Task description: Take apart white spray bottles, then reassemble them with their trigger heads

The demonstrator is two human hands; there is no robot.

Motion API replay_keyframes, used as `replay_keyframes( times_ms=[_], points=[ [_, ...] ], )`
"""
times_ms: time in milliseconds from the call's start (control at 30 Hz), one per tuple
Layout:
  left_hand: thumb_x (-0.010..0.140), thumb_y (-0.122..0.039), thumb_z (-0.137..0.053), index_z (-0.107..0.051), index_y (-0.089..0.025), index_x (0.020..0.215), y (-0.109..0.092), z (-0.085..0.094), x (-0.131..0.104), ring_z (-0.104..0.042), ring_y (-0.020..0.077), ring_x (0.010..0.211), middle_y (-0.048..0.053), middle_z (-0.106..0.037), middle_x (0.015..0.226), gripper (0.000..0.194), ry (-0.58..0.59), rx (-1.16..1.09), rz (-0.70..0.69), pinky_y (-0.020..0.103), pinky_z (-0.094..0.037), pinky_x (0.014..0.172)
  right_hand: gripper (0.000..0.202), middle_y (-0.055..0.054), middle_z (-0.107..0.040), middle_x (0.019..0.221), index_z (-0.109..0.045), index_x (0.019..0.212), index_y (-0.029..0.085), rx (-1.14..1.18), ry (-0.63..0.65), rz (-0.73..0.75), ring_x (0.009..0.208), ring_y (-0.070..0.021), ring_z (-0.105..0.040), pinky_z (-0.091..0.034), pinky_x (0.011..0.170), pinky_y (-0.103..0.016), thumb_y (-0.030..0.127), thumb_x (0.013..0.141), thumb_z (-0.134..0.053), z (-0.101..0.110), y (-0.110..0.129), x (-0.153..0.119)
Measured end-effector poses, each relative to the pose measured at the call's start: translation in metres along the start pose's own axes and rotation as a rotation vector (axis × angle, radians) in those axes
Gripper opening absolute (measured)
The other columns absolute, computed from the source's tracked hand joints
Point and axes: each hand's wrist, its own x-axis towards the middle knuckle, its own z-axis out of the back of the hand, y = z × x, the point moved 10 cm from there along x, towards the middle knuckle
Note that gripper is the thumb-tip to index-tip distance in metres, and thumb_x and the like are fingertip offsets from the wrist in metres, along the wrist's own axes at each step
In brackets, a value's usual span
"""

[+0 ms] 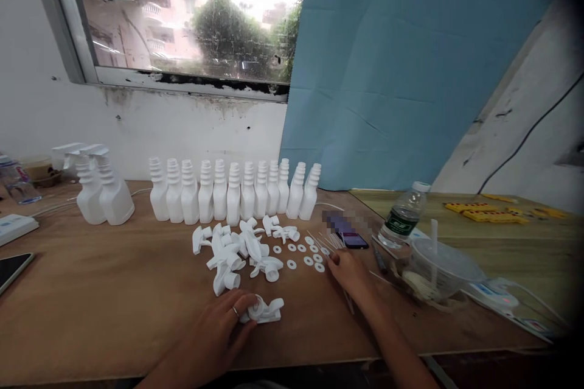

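My left hand (228, 322), with a ring on one finger, is closed around a white trigger spray head (267, 311) low over the table. A loose pile of more white trigger spray heads (225, 249) lies just beyond it. My right hand (347, 270) has its fingertips pinched at the edge of a scatter of flat white washers (318, 259). Thin white tubes (326, 240) lie by those fingertips, and another tube (348, 302) shows below the hand. Whether the pinched fingers hold a washer or a tube, I cannot tell.
White bottles (233, 197) without spray heads stand in a row near the wall; two bottles with spray heads (114, 194) stand left. To the right are a phone (353, 238), a water bottle (401, 218) and a plastic container (449, 267) with a straw. Another phone (13, 267) lies far left.
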Motion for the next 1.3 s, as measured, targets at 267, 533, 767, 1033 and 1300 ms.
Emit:
replay_keyframes(
  times_ms=[267, 533, 767, 1033, 1300],
  points=[
    [0.093, -0.028, -0.050, -0.044, -0.029, 0.128, 0.012, 0.000, -0.002, -0.064, 0.0192, 0.103, 0.003, -0.064, 0.119, 0.035, -0.034, -0.023, 0.070, 0.030, -0.052, 0.090, 0.024, 0.002, -0.055, 0.064, -0.054, 0.094, 0.021, 0.971, -0.195, 0.009, 0.053, -0.0147, -0.056, -0.043, 0.056, -0.027, 0.045, 0.091, -0.049, 0.051, 0.025, -0.007],
    [0.091, -0.027, -0.055, -0.052, -0.029, 0.122, 0.012, 0.001, 0.001, -0.065, 0.0179, 0.097, 0.002, -0.066, 0.112, 0.032, -0.038, -0.060, 0.060, 0.028, -0.053, 0.087, 0.025, 0.007, -0.039, 0.071, -0.057, 0.101, 0.026, 1.886, 0.230, -0.068, 0.048, -0.0041, -0.027, -0.022, 0.041, -0.015, 0.038, 0.083, -0.068, 0.028, 0.156, -0.050],
    [0.092, -0.026, -0.052, -0.049, -0.028, 0.128, 0.017, -0.007, -0.001, -0.062, 0.0191, 0.101, 0.005, -0.064, 0.113, 0.036, -0.037, -0.084, 0.026, 0.031, -0.051, 0.090, 0.039, 0.008, -0.023, 0.057, -0.040, 0.065, 0.019, 2.092, 0.553, -0.004, 0.044, -0.0047, -0.014, -0.010, 0.035, -0.014, 0.045, 0.084, -0.062, 0.001, 0.225, -0.074],
    [0.092, -0.028, -0.053, -0.046, -0.030, 0.132, 0.017, -0.008, -0.001, -0.062, 0.0204, 0.102, 0.006, -0.063, 0.113, 0.040, -0.039, -0.052, 0.016, 0.033, -0.051, 0.090, 0.044, 0.010, -0.021, 0.052, -0.032, 0.063, 0.020, 2.144, 0.509, 0.081, 0.040, -0.0037, -0.011, -0.009, 0.034, -0.013, 0.047, 0.085, -0.059, -0.006, 0.231, -0.076],
    [0.093, -0.030, -0.052, -0.047, -0.031, 0.131, 0.025, -0.013, -0.003, -0.062, 0.0209, 0.105, 0.006, -0.063, 0.117, 0.039, -0.046, -0.052, 0.020, 0.034, -0.051, 0.092, 0.045, 0.010, -0.022, 0.052, -0.034, 0.063, 0.020, 2.107, 0.481, 0.152, 0.040, -0.0035, -0.013, -0.008, 0.035, -0.015, 0.050, 0.086, -0.059, -0.006, 0.233, -0.078]
  ],
)
